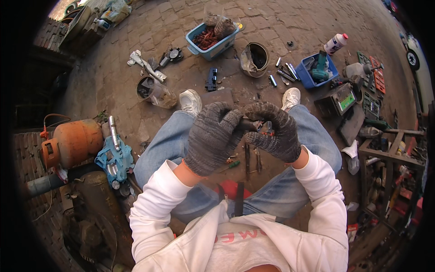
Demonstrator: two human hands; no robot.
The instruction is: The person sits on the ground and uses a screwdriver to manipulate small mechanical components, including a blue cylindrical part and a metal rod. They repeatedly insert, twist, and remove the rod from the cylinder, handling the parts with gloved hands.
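Both my hands wear dark grey knitted gloves and come together over the ground between my knees. My left hand point(212, 141) is closed around a small dark part point(247, 125) that looks roughly cylindrical. From the other side, the curled fingers of my right hand point(277, 132) grip the same part near its end, where bits of metal and orange show. The fingers hide much of it, so its exact kind cannot be made out. Below the hands, a green-handled screwdriver point(233, 165) and dark rod-like tools point(247, 158) lie on the ground.
Ahead stand a light-blue tub point(217, 47) with copper-coloured scrap, a round bucket point(265, 68), a clear container point(163, 96) and a blue bin point(334, 75) holding a green power tool. An orange gas cylinder point(78, 141) lies left; a battery point(333, 102) and metal frame point(385, 156) are right.
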